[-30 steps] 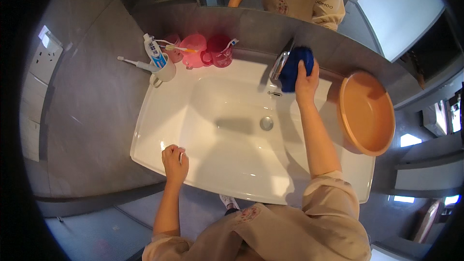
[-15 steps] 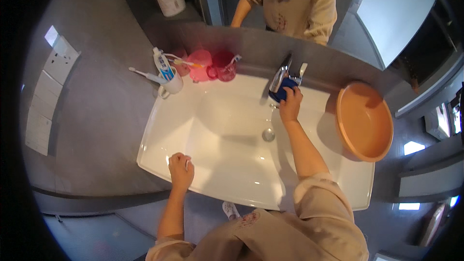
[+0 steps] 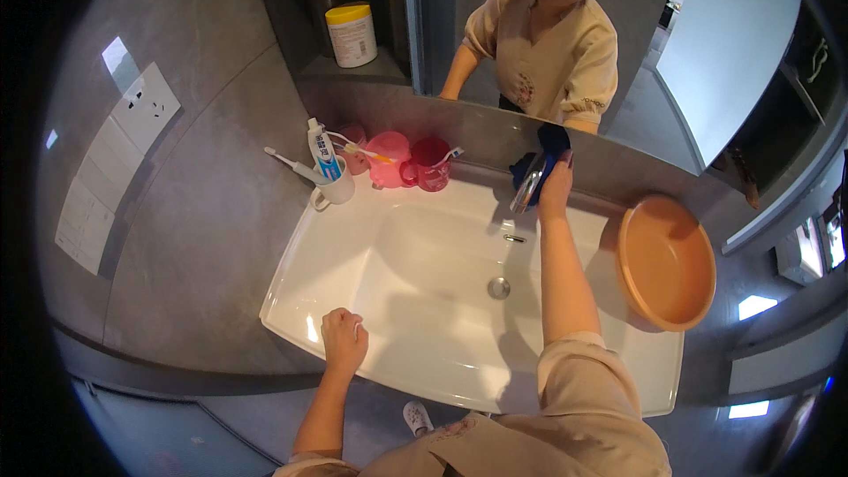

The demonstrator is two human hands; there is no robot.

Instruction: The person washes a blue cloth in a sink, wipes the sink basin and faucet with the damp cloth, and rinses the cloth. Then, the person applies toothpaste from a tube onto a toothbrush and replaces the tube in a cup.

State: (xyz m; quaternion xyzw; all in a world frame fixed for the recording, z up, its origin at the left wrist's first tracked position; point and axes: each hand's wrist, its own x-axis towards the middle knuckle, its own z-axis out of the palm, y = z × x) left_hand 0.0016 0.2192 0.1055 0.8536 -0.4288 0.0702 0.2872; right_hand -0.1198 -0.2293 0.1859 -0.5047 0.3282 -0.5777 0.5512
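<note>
Nearest the viewer, the left hand rests on the front rim of the white washbasin, fingers curled together into a loose fist; its grip encloses nothing that can be seen. Below it, between the body and the cabinet front, one pale shoe shows on the floor.

The basin is set into a grey worktop. A round metal drain sits in the bowl, right of centre.

The right forearm extends across the bowl to the back rim. The right hand is pressed against a dark blue cloth, which lies against and behind the chrome tap. The fingers appear closed on the cloth, though the tap and the cloth hide the fingertips, so the exact hold is uncertain.

To the right of the basin, an orange plastic washbowl stands on the worktop, overlapping the basin's right edge.

Along the back left corner stand a white cup holding a toothpaste tube and a toothbrush, then a pink cup and a red mug, side by side.

Beyond, a mirror reflects the person's pale tunic. In the recess to its left stands a white tub with a yellow lid. A white wall socket is fixed on the left wall.
</note>
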